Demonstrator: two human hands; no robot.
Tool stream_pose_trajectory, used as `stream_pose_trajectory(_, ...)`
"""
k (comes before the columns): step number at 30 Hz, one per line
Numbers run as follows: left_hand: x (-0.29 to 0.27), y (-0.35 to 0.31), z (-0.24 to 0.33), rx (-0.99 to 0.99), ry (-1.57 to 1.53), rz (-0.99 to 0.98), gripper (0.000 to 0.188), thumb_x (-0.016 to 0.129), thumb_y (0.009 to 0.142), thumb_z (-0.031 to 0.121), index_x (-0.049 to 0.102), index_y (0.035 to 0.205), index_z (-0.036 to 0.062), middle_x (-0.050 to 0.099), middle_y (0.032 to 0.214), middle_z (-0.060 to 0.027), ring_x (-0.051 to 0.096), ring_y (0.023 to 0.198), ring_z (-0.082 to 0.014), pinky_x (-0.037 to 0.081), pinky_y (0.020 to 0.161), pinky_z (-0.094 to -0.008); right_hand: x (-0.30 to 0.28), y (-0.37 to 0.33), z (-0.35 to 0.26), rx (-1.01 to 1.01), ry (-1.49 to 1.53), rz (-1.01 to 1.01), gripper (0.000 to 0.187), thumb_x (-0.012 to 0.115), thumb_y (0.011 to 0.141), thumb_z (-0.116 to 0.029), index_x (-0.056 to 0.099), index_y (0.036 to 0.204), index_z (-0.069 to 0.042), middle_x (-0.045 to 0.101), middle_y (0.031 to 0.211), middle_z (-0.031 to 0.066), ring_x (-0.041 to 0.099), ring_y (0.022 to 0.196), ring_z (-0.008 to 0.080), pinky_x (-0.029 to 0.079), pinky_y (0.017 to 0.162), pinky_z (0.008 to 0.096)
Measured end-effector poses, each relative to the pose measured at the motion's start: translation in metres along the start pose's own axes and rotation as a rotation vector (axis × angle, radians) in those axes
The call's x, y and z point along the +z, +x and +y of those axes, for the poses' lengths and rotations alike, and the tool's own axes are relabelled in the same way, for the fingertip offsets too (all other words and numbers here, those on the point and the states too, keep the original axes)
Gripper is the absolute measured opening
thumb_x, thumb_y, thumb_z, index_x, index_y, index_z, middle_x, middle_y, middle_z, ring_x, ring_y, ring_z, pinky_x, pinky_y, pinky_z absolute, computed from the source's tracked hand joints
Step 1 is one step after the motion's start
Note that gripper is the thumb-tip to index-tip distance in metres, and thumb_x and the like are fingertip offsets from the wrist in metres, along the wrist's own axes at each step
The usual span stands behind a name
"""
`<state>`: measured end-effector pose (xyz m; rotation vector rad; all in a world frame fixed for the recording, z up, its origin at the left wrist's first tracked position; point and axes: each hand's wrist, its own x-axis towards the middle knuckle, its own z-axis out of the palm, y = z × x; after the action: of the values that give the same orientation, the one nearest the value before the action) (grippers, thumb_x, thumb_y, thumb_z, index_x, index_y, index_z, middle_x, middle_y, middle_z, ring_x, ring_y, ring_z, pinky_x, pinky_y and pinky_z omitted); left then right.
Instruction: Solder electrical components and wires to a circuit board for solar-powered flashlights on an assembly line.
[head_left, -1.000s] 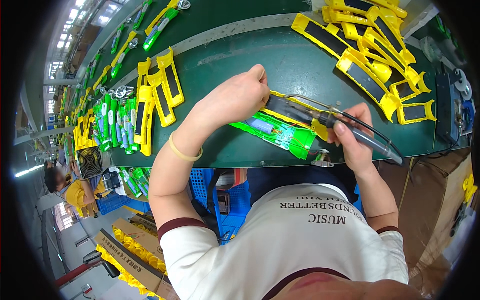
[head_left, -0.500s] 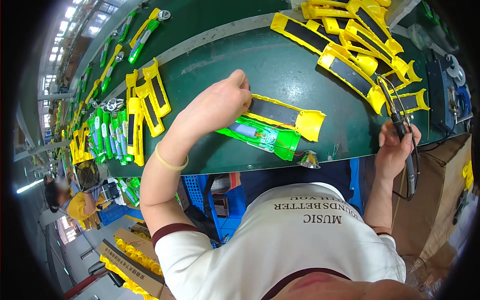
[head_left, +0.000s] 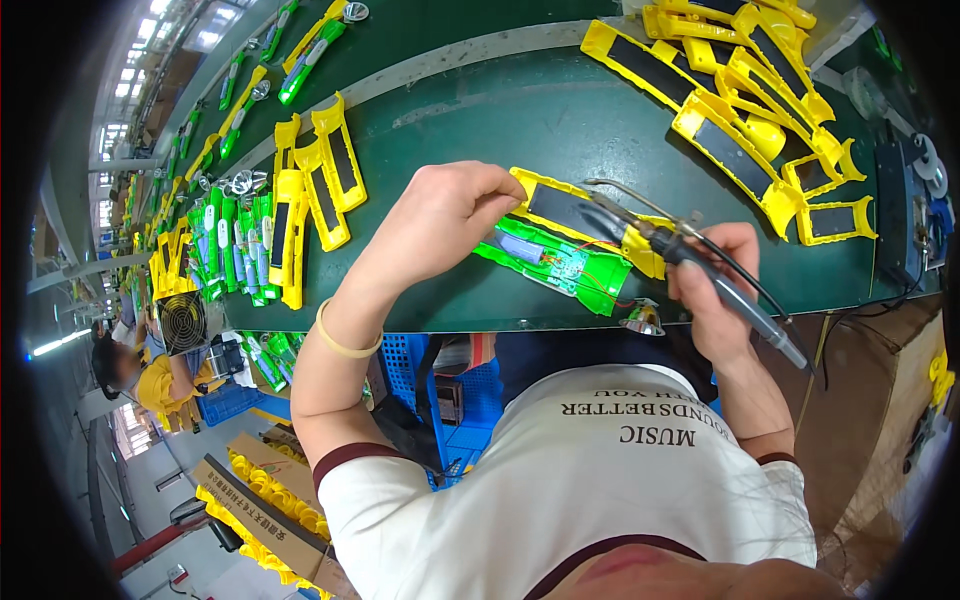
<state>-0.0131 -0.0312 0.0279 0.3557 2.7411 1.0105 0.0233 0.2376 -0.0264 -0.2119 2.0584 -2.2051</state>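
My left hand (head_left: 450,215) is closed, its fingertips pinched at the left end of a yellow casing half (head_left: 545,200) with a dark inner strip. What they pinch is hidden. My right hand (head_left: 718,290) grips a soldering iron (head_left: 728,287) with a curved metal tube clamped along it. The iron points left over the yellow casing; I cannot tell whether its tip touches anything. Against the casing's near side lies a green casing half (head_left: 603,292), holding a circuit board (head_left: 567,266) and a bluish battery cell. Thin red wires run across to the yellow half and toward a silver reflector (head_left: 643,318) at the table edge.
Yellow casing halves pile up at the back right (head_left: 735,150). More yellow halves (head_left: 322,180) and green assemblies (head_left: 235,245) lie on the left. A grey bench unit (head_left: 897,205) stands far right. At lower left are a cardboard box (head_left: 255,500) and another person (head_left: 165,385).
My right hand has brought the soldering iron left, from beside the yellow pile to over the yellow casing. My left fingers have lowered to the casing's end. The whole view has shifted slightly.
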Motion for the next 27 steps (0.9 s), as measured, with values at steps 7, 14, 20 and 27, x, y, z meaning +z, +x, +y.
stream_pose_trajectory(7,0.008,0.009,-0.009,0.171,0.25,0.052,0.009,0.06,0.079,0.008,0.061,0.083,0.0006,0.06,0.075,-0.0148,0.059,0.069,-0.0307,0.048,0.062,-0.034,0.026,0.013,0.003,0.05,-0.105,-0.008,0.029,0.065,0.082,-0.019,0.041,0.089,-0.004,0.05,0.071,0.0011,0.045,0.063,0.0045,0.038,0.054,0.0207)
stream_pose_trajectory(14,0.008,0.004,-0.012,0.221,0.167,-0.004,0.008,0.059,0.078,0.007,0.061,0.083,0.0013,0.058,0.076,-0.0132,0.058,0.07,-0.031,0.048,0.065,-0.0375,0.029,0.013,0.011,0.052,-0.121,-0.053,0.03,0.065,0.083,-0.018,0.039,0.086,-0.004,0.05,0.068,0.0013,0.046,0.061,0.005,0.038,0.052,0.0216)
stream_pose_trajectory(20,0.013,0.009,-0.014,0.134,0.377,-0.037,0.007,0.059,0.076,0.006,0.061,0.082,0.0018,0.056,0.075,-0.0131,0.058,0.072,-0.0312,0.048,0.065,-0.0378,0.03,0.018,0.007,-0.021,-0.212,-0.081,0.03,0.065,0.082,-0.018,0.039,0.086,-0.005,0.05,0.068,0.0011,0.045,0.06,0.0052,0.037,0.052,0.0216)
stream_pose_trajectory(27,0.012,0.014,-0.01,0.162,0.386,-0.093,0.007,0.061,0.075,0.006,0.062,0.079,0.0008,0.05,0.08,-0.0131,0.056,0.071,-0.03,0.047,0.066,-0.0371,0.031,0.018,0.003,-0.011,-0.279,-0.099,0.029,0.066,0.081,-0.018,0.041,0.084,-0.004,0.052,0.067,0.0026,0.048,0.061,0.0067,0.04,0.054,0.0234)
